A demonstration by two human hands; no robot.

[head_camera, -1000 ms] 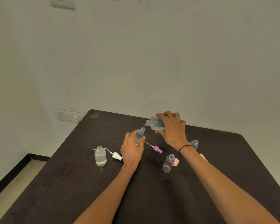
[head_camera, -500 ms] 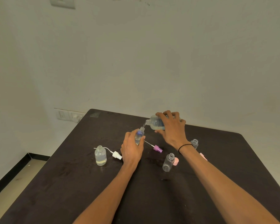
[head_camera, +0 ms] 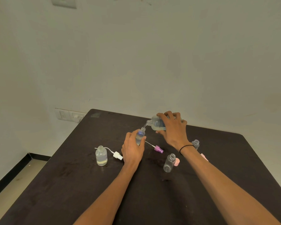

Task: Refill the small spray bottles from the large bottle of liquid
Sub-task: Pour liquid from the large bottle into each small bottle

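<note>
My right hand [head_camera: 173,129] grips the large clear bottle [head_camera: 156,123], tipped on its side with its mouth pointing left and down. A thin stream runs from it into the open neck of a small clear bottle [head_camera: 140,135], which my left hand [head_camera: 132,150] holds slightly tilted above the dark table [head_camera: 71,184]. A small uncapped bottle with liquid [head_camera: 101,155] stands at the left. An empty small bottle [head_camera: 169,163] stands under my right forearm. Another small open bottle [head_camera: 195,144] shows behind my right wrist.
Loose spray heads lie on the table: a white one with its tube [head_camera: 117,155] beside the left bottle, a purple one [head_camera: 158,149] between my hands, a pink one [head_camera: 177,161] by the empty bottle. A pink piece [head_camera: 203,156] peeks past my right forearm. A wall rises behind.
Both hands hold nearly the same pose while liquid keeps running from the large bottle into the small one. Nothing else on the table has moved.
</note>
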